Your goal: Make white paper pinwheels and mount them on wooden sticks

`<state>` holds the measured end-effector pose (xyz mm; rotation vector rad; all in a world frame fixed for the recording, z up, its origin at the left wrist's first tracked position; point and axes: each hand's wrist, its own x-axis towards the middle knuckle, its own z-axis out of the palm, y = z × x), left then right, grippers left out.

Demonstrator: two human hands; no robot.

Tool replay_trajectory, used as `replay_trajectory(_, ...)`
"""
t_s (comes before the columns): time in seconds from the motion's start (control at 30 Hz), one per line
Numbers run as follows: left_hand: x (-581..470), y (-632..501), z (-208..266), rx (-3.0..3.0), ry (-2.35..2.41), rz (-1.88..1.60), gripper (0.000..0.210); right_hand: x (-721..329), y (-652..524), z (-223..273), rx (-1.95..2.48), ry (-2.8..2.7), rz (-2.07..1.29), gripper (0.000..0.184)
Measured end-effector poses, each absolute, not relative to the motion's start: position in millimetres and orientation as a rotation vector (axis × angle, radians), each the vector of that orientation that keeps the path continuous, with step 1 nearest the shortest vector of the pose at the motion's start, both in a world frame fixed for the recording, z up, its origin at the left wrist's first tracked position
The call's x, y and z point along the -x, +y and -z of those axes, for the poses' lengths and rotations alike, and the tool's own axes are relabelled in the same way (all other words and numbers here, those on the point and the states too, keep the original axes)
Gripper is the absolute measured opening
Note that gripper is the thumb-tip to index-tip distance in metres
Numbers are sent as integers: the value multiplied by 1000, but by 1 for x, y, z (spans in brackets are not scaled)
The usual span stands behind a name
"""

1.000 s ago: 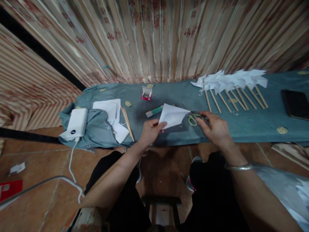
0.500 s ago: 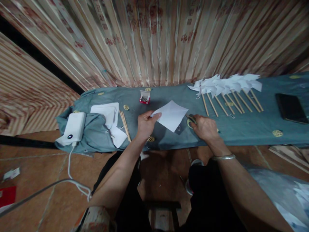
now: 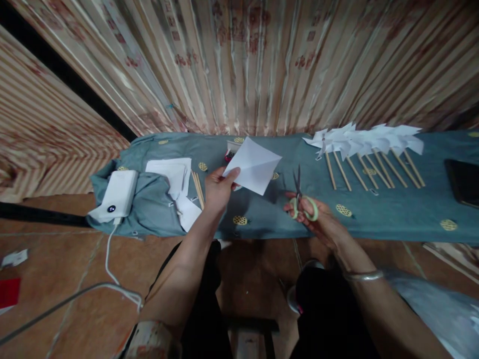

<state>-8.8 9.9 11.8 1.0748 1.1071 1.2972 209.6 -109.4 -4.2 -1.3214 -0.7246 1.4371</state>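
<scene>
Between thumb and fingers, my left hand [image 3: 219, 188] pinches one corner of a white square of paper [image 3: 256, 167], held above the cloth with faint crease lines across it. My right hand [image 3: 312, 214] has its palm turned up, with a pair of scissors [image 3: 299, 199] in it. The scissors have pale green handles, and their dark blades point away from me, slightly apart. A gap separates the blades from the paper. Behind the paper, a small red box [image 3: 229, 155] is partly hidden.
Paper pinwheels on wooden sticks [image 3: 374, 142] lie in a row at the right, beside a dark phone [image 3: 464, 182]. At the left are paper sheets [image 3: 170, 174], loose sticks [image 3: 197, 189] and a white power bank [image 3: 119, 192] with a cable. A patterned curtain [image 3: 239, 75] hangs behind.
My right hand has turned palm up, bringing the scissors into full view and away from the paper. The paper has shifted left and up, now covering part of the red box.
</scene>
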Motion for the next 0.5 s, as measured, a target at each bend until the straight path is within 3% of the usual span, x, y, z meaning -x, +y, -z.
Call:
replay_trajectory(0.27,7,18,-11,-1154,1149,-1311,22,-167,-125,5,1211,-1055,-1553,64)
replay_trajectory(0.5,-5,15,-13,-1164,1146,-1288,13,-167,-122,10,1180,-1086,-1555,65)
